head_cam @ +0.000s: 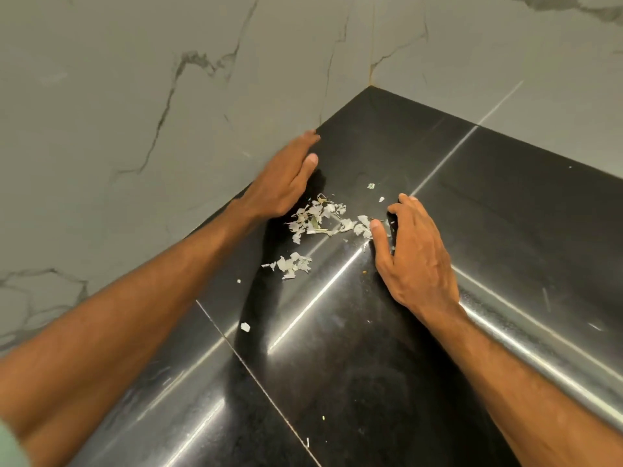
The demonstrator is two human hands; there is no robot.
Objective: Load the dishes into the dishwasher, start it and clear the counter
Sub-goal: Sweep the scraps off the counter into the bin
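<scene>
A scatter of pale, thin peel scraps (320, 219) lies on the glossy black counter (472, 203) near its far corner. A smaller clump of scraps (292, 265) lies closer to me, and single flecks sit around them. My left hand (283, 183) stands on its edge left of the pile with fingers straight, beside the wall. My right hand (416, 254) rests on the counter right of the pile, fingers loosely bent, with the thumb tip touching the nearest scraps. Neither hand holds anything. No dishes or dishwasher are in view.
A grey marble-look wall (135, 112) runs along the counter's left side and meets another wall at the far corner (371, 84). Seams cross the black counter. A lone white fleck (245, 327) lies between my forearms.
</scene>
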